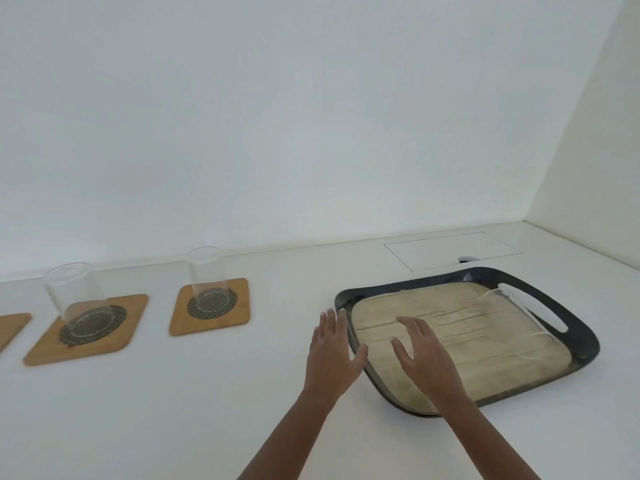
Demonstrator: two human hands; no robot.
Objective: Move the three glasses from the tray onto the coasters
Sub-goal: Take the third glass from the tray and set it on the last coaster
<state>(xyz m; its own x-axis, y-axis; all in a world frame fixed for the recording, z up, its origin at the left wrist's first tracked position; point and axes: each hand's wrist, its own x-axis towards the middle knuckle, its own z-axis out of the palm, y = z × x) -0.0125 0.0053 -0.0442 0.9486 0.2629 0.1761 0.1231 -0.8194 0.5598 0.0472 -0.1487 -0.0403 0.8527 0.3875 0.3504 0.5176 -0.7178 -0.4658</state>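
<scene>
Head view, one entry. Two clear tumblers already stand upright on square wooden coasters: left glass [74,299], middle glass [204,277]. A third wooden coaster [12,327] at the far left edge lies bare. The last clear glass [512,323] lies on its side at the right of the dark-rimmed tray with beige liner [585,344]. Left hand [334,355] and right hand [424,355] hover with spread fingers, holding nothing.

Judged step: fetching the third glass. Next: reach right across the tray, grasp it, set it upright.
</scene>
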